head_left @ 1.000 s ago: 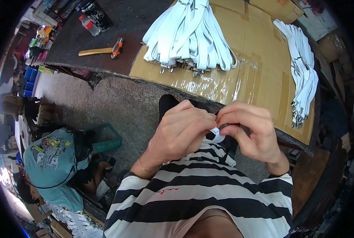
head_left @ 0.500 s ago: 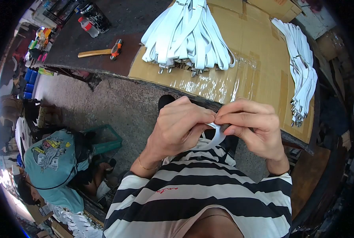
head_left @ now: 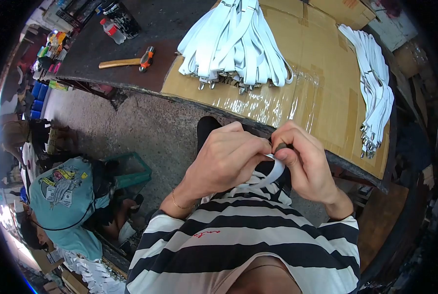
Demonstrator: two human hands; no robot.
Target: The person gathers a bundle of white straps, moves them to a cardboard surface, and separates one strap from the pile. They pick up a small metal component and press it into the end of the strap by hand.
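Note:
Both of my hands meet in front of my striped shirt, close to the table's front edge. My left hand (head_left: pixel 231 156) is closed in a pinch on a white strap (head_left: pixel 273 174), which curves down below the fingers in a loop. Closed around a small dark piece (head_left: pixel 281 147) at the strap's end, my right hand (head_left: pixel 304 159) presses it between thumb and forefinger. What kind of piece it is, I cannot make out. A large bundle of white lanyards (head_left: pixel 233 46) with metal clips lies on the cardboard beyond my hands.
Cardboard (head_left: pixel 322 98) covers the table, with a second lanyard bundle (head_left: pixel 373 88) at right. A hammer (head_left: pixel 125 62), a bottle (head_left: pixel 113 31) and a dark tumbler (head_left: pixel 121 20) are at the far left. A person in a teal shirt (head_left: pixel 64 206) sits low at left, near a green stool (head_left: pixel 133 171).
My right hand has turned and drawn slightly away from the left, so the dark piece shows more between its fingers. The left hand keeps its pinch on the strap.

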